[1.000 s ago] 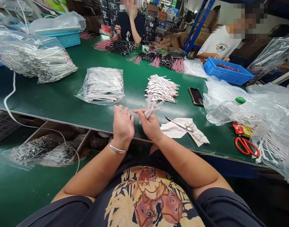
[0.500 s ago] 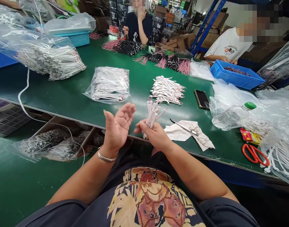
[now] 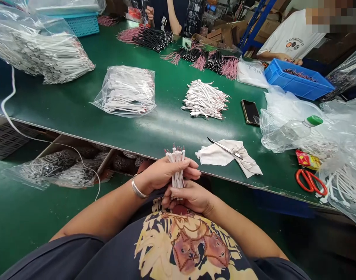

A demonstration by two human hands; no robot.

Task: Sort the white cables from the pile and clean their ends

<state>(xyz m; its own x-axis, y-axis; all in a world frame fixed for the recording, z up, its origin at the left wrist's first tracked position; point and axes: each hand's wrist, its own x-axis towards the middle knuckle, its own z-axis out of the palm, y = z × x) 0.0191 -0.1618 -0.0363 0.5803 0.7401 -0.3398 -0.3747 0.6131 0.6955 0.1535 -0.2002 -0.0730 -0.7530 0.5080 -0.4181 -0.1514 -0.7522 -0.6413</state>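
Observation:
A bundle of short white cables [image 3: 177, 179] with pinkish wire ends stands upright between my hands, just off the table's front edge. Around its upper part, my left hand [image 3: 163, 173] is closed, thumb across the front. Lower down, my right hand [image 3: 192, 194] grips the same bundle near its bottom end. Beyond them on the table lies a loose pile of similar white cables [image 3: 205, 99]. To its left is a clear plastic bag [image 3: 128, 91] filled with more of them.
Right of my hands, tweezers [image 3: 224, 147] rest on a white cloth [image 3: 217, 155]. Further right are a phone [image 3: 250, 112], a clear bottle [image 3: 288, 134] and red-handled scissors [image 3: 310, 182]. A blue bin [image 3: 300, 83] stands before a co-worker; black-and-pink cable bundles [image 3: 151, 39] lie at the back.
My left hand, spread and apart before, has come over and closed on the cable bundle. My right hand has drawn the bundle down toward my body and upright. The view has shifted slightly.

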